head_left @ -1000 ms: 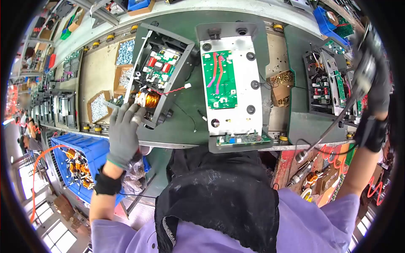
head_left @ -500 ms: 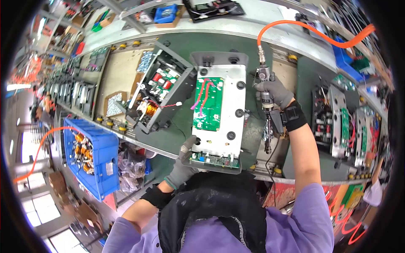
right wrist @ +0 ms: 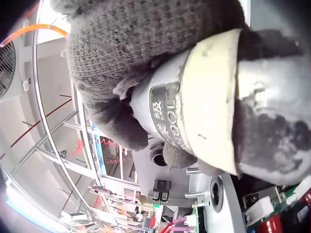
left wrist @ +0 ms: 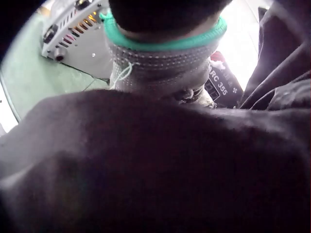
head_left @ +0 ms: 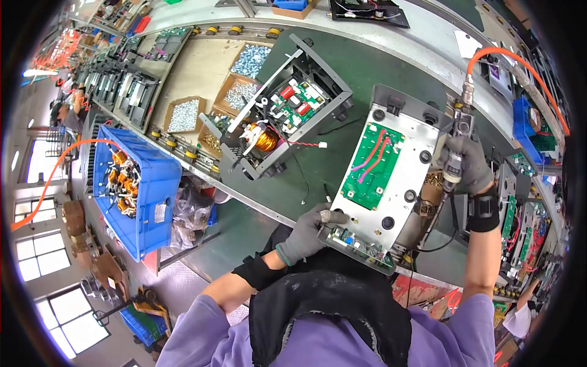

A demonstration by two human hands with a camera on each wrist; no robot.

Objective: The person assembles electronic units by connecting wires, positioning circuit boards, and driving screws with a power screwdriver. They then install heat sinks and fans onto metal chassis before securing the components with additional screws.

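My gloved left hand [head_left: 307, 234] grips the near left corner of a metal chassis [head_left: 397, 211], one finger over its panel edge. A green circuit board [head_left: 373, 171] with pink and red wires lies on the chassis plate. In the left wrist view the glove cuff [left wrist: 160, 68] hides most of the hand, beside a panel [left wrist: 221, 85] printed "RC 355". My right hand [head_left: 474, 162] holds an air screwdriver [head_left: 454, 165] along the chassis's right side, its long shaft pointing toward me. Up close, gloved fingers [right wrist: 126, 126] wrap the tool's body [right wrist: 209, 102].
Left of this chassis stands an open-framed one [head_left: 318, 131] with a copper coil [head_left: 260, 137]. Cardboard boxes of screws [head_left: 183, 116] sit beyond it. An orange air hose [head_left: 520, 57] arcs from the screwdriver. A blue crate [head_left: 150, 202] of coils stands at the left, below bench height.
My left hand has left the open-framed chassis for the near corner of the plated one. My right hand has brought the screwdriver from the far right to that chassis's side. The view has turned.
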